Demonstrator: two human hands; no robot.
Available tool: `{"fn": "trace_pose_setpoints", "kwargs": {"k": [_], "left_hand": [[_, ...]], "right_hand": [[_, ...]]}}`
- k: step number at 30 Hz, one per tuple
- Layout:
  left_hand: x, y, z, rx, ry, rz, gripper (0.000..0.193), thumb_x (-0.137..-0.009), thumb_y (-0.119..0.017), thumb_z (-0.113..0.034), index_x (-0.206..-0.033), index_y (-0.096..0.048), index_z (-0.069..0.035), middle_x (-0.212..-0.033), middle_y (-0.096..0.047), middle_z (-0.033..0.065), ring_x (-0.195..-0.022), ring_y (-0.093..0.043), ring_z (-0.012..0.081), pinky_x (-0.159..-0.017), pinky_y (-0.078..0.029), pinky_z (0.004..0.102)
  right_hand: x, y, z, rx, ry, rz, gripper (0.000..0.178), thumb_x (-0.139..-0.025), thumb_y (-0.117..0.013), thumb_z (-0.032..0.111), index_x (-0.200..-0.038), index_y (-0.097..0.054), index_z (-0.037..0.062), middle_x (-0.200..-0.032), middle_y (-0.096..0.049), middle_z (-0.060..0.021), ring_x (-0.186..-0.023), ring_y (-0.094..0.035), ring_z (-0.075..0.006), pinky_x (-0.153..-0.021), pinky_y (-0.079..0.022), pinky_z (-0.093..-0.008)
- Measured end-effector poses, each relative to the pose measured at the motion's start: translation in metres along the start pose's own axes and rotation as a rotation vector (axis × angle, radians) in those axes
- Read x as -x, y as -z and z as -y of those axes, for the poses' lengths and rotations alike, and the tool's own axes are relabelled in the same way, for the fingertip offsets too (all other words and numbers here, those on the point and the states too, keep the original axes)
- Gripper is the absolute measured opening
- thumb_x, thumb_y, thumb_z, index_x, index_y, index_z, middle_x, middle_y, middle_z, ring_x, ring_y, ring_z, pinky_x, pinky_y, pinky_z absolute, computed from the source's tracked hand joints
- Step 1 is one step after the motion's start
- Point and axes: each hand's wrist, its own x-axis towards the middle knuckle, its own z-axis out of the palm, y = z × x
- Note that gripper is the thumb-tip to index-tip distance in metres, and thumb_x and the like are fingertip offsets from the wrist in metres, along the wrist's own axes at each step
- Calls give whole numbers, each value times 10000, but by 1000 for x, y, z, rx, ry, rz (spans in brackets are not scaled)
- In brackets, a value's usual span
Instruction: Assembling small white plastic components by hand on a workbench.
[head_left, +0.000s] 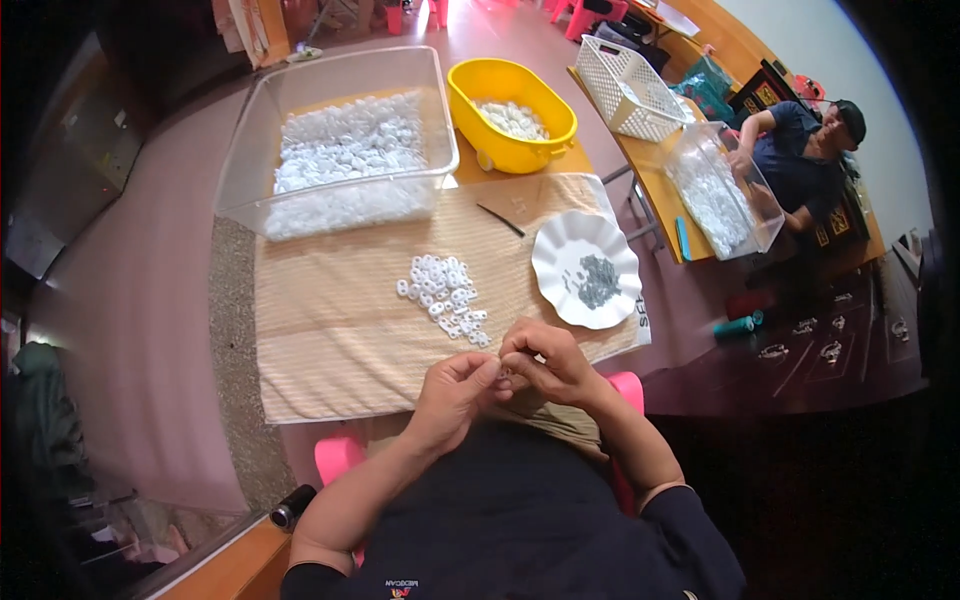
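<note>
White rings [444, 292] are what you've got going here, a small loose pile of them on the cloth [330, 330] just ahead of your hands. From the head view, your left hand [455, 392] and right hand [545, 362] are pinched together right at the table's near edge, fingertips touching, both closed on something tiny between them. Looks like one of those rings, but it's too small to say for sure.

To the right of the pile sits a white scalloped plate [560, 250] with a little heap of grey metal bits [597, 281] on it. Farther back, the clear bin [335, 75] is loaded with white pieces, and the yellow tub [520, 150] next to it only has a thin layer. My read: you're nowhere near done, since that bin is still really full.

Another person works a second clear bin [715, 195] at the far right.
</note>
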Motion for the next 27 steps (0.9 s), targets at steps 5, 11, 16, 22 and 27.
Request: {"fn": "trace_pose_setpoints", "kwargs": {"k": [5, 11, 16, 22, 27], "left_hand": [[1, 0, 0, 30, 4, 14, 160, -927, -609, -159, -972, -624, -6, -873, -650, 55, -774, -641, 133, -719, -559, 271], [1, 0, -1, -29, -21, 6, 156, -925, -618, -174, -974, -625, -27, -881, -657, 39, -763, -638, 125, -712, -555, 268], [1, -1, -1, -108, -25, -2, 162, -923, -623, -188, -973, -627, -33, -897, -659, 37, -770, -635, 118, -712, -556, 268], [-1, 1, 3, -115, -68, -8, 155, -923, -622, -170, -973, -627, -24, -903, -659, 41, -805, -635, 120, -729, -562, 282], [4, -3, 2, -172, -104, -37, 153, -922, -623, -158, -976, -626, -14, -874, -666, 50, -785, -634, 120, -716, -553, 269]], "right_hand": [[1, 1, 0, 6, 50, 30, 53, -870, -629, 28, -874, -588, -6, -844, -584, -72, -742, -554, -138, -636, -448, -256], [5, -1, -9, -136, -68, 77, 46, -893, -603, -2, -880, -587, -43, -888, -584, -78, -770, -607, -111, -668, -497, -226], [5, -6, -8, -166, -11, -44, 134, -894, -582, 110, -827, -635, 7, -719, -602, -100, -643, -582, -220, -593, -446, -330], [10, -6, -4, -246, -90, 0, 76, -916, -570, 49, -896, -599, -19, -810, -594, -75, -716, -612, -145, -642, -495, -266], [15, -7, -2, -237, -171, 22, 59, -933, -562, 24, -946, -577, -31, -828, -615, -46, -764, -632, -103, -687, -521, -225]]}}
